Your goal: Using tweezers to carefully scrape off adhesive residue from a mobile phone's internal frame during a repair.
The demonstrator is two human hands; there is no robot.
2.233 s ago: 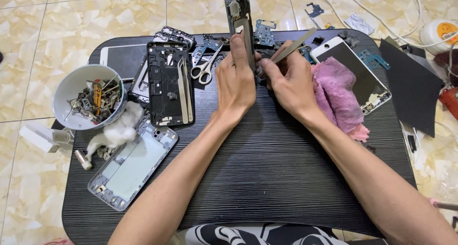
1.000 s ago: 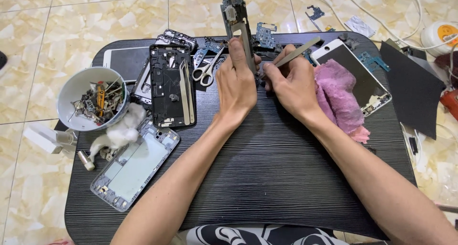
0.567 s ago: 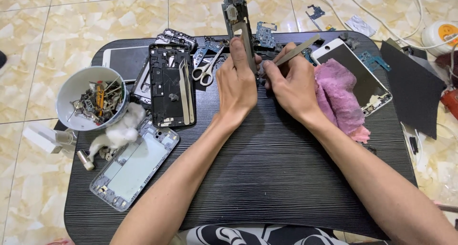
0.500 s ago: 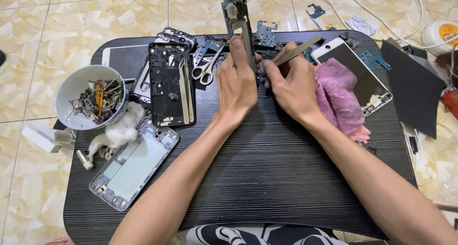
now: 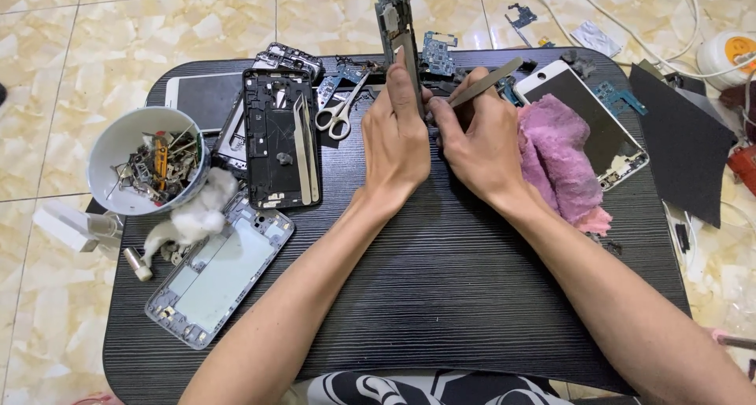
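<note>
Your left hand (image 5: 396,133) is clamped on a narrow circuit board (image 5: 394,23), fingers wrapped along its lower part so that it stands nearly upright off the black table (image 5: 441,287) — its long axis runs away from you, the top end poking well above your fingertips. Your right hand (image 5: 472,137) sits just beside the left, touching or nearly so, and is closed on a pair of metal tweezers (image 5: 487,83); their shaft slants up and to the right over your knuckles, while the tips point down and left toward the board's lower edge, where the thumbs meet. Whether the tips actually touch the board you cannot tell — your fingers hide that spot. So the board lies straight to the left of the tweezer tips, close at hand, and the right hand is the one placed to work on it. Behind the right wrist lies a pink cloth (image 5: 559,157) over a phone with a dark screen (image 5: 606,129). To the left lie a black phone frame (image 5: 276,133), scissors (image 5: 339,109), a bowl of small parts (image 5: 142,165) and a silver phone shell (image 5: 216,275).
</note>
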